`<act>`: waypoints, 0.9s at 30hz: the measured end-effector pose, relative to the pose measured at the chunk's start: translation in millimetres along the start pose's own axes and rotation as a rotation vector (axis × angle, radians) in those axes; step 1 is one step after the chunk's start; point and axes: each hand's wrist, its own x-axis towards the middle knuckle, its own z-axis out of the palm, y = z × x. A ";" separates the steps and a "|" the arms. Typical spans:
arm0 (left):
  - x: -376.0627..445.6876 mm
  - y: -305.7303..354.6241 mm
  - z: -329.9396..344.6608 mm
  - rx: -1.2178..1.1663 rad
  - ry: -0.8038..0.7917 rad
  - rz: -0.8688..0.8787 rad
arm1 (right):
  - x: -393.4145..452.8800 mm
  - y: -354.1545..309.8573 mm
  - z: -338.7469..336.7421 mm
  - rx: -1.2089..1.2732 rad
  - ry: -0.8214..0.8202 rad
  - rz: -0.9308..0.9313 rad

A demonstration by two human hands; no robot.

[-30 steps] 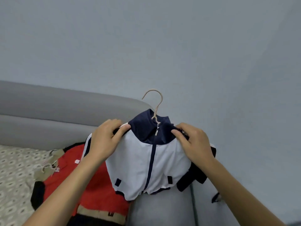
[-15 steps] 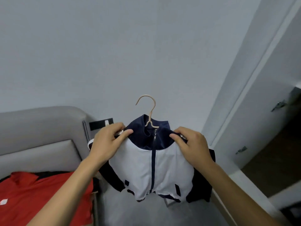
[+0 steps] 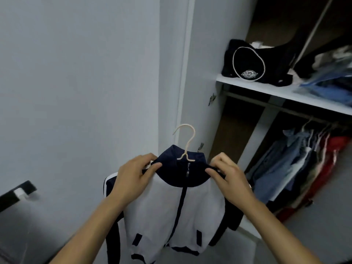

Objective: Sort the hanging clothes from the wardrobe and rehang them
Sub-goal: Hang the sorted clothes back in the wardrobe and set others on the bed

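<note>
Jacket [image 3: 171, 212] on hanger [image 3: 185, 143], shoulders pinched in left hand [image 3: 131, 180] and right hand [image 3: 226, 178] grip, before open wardrobe [image 3: 282, 96].

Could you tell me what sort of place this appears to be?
Most likely a bedroom, at an open wardrobe: hanging clothes on its rail, a black bag on the shelf above, and both hands holding a jacket on a hanger.

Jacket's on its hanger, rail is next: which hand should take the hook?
Probably right. The right hand grips the jacket shoulder nearest the wardrobe rail; the left hand is farther away.
</note>
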 end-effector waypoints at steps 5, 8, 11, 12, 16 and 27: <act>33.0 33.1 51.3 -0.056 -0.117 0.144 | -40.5 30.5 -37.4 -0.124 0.078 0.155; 54.0 65.8 80.0 -0.126 -0.212 0.257 | -62.8 53.9 -59.1 -0.150 0.143 0.247; 77.8 85.9 119.3 -0.177 -0.280 0.326 | -77.9 79.5 -80.5 -0.155 0.192 0.306; 85.5 88.1 133.7 -0.180 -0.289 0.336 | -81.7 87.5 -86.6 -0.170 0.205 0.322; 115.9 96.6 189.8 -0.223 -0.301 0.365 | -90.1 119.6 -111.5 -0.187 0.245 0.332; 185.2 153.1 281.1 -0.208 -0.334 0.496 | -102.9 182.0 -167.1 -0.110 0.211 0.361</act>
